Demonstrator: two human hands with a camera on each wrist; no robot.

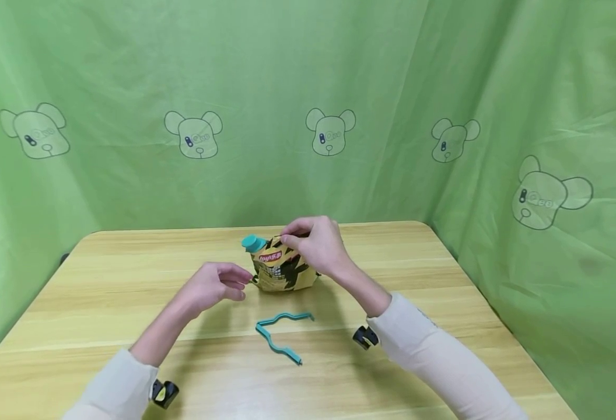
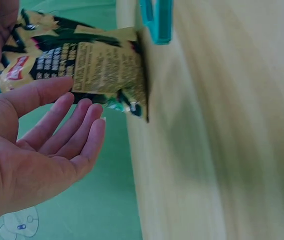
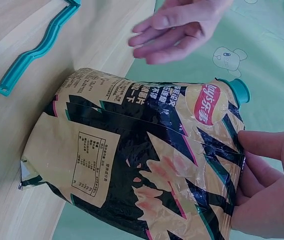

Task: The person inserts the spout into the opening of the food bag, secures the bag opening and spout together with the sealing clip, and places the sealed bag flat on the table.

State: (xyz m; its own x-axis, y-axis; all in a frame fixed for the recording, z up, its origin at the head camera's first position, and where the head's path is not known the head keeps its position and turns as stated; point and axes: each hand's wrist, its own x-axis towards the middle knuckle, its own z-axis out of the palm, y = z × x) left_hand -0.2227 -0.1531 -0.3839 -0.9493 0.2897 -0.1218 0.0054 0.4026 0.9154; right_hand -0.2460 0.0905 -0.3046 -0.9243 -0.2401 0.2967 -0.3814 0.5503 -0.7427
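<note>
Here, right hand (image 1: 318, 242): grip pinching chip bag (image 1: 276, 279) top
Left hand (image 1: 217, 286): grip relaxed, near bag
Nutrition panel (image 3: 90, 162): right wrist view only

Room to pass flanks the teal clip (image 1: 287, 351) before the bag (image 1: 287, 277).

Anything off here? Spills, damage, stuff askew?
One oddity: a teal cap sticks out at the upper corner of the Lay's bag, unusual for a snack bag. The teal clip lies spread open on the table, off the bag. No spill or tear shows.
</note>
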